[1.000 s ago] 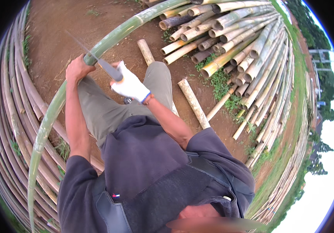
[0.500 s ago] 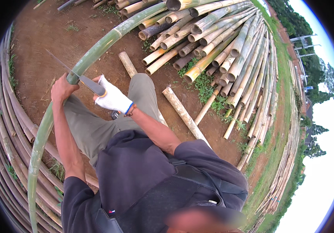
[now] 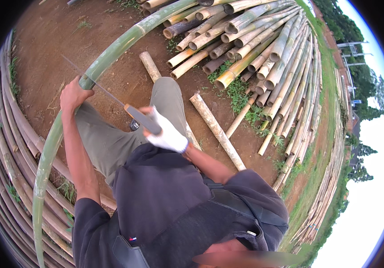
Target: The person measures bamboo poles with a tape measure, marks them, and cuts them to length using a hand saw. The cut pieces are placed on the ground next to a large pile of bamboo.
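A long green bamboo pole [image 3: 115, 51] runs from the lower left up past the top middle, bent by the lens. Bare and ungloved, my left hand [image 3: 73, 97] wraps round the pole. My right hand [image 3: 167, 132], in a white fingerless-looking glove, is closed on the grip of a handsaw [image 3: 141, 118] with a grey and orange handle. The thin saw blade lies across the pole just beyond my left hand, its tip sticking out on the far left side. The pole passes by my left knee.
Cut bamboo poles [image 3: 241, 49] lie in a big stack at upper right, open ends facing me. More long brown poles [image 3: 4, 147] line the left side. A short bamboo piece [image 3: 150, 66] and a pale pole [image 3: 216, 129] rest on the brown dirt [image 3: 44, 58].
My right hand has drawn the saw back toward my body and to the right, so more blade shows on the near side of the pole. My left hand keeps its grip.
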Demonstrator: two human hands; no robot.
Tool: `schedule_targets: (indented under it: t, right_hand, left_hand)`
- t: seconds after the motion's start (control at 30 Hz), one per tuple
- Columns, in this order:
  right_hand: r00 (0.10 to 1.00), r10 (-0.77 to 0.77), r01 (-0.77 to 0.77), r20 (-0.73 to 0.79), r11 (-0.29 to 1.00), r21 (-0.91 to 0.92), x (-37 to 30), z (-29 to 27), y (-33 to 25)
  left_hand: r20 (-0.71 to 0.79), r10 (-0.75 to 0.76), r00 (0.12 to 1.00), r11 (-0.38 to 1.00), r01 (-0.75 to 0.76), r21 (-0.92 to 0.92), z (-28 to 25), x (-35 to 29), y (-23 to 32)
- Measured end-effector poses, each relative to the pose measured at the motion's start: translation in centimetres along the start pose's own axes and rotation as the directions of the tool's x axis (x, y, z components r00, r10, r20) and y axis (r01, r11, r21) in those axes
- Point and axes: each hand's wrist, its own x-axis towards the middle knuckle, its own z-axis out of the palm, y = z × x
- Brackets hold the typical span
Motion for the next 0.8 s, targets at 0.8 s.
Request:
schedule_targets:
  t: [0.8]
  right_hand:
    - [0.994, -0.081, 0.088, -0.066, 0.991, 0.103, 2.9, 2.3, 1.1]
  left_hand:
    - [0.064, 0.05, 0.997, 0.998, -0.048, -0.026, -0.2, 2.1, -2.2]
